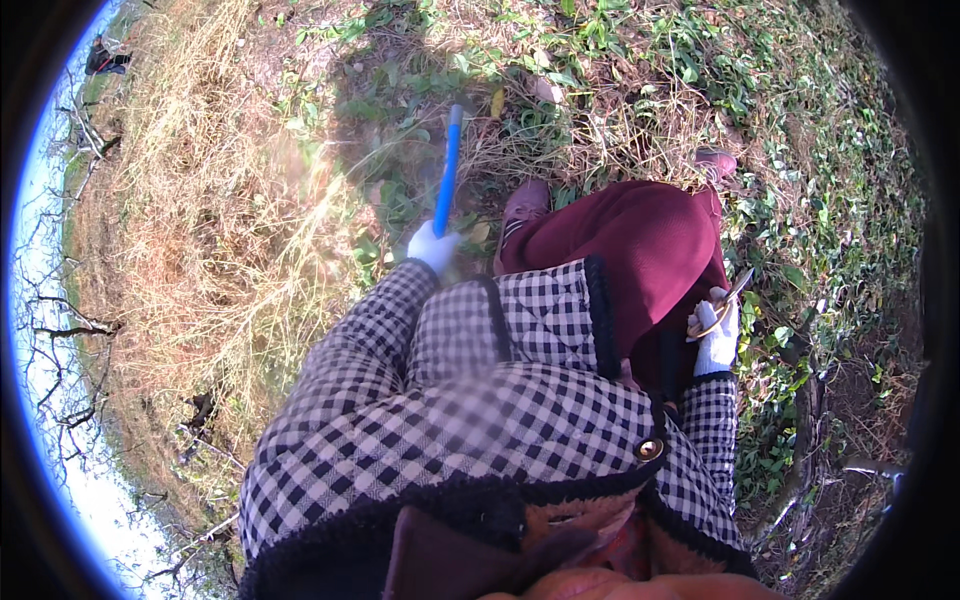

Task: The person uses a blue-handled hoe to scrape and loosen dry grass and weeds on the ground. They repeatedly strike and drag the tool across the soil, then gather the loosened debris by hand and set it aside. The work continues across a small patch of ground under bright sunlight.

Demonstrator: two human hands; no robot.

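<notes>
My left hand [433, 246], in a white glove, is closed around the lower end of a blue rod-like handle [450, 169] with a grey tip, which points away from me over leafy ground. The hand is slightly blurred. My right hand [718, 334], also gloved in white, holds what look like scissors [739, 289] beside my bent knee. Their metal blades point up and to the right, and thin tan handle loops lie around the fingers. Green creeping plants [780, 330] grow just to the right of that hand.
My legs in maroon trousers [637, 232] are bent before me, with reddish shoes [527, 201] on the ground. Dry grass [225, 247] spreads on the left. Bare branches [82, 330] stand at the far left, and a person [105, 60] in dark clothes is far off at upper left.
</notes>
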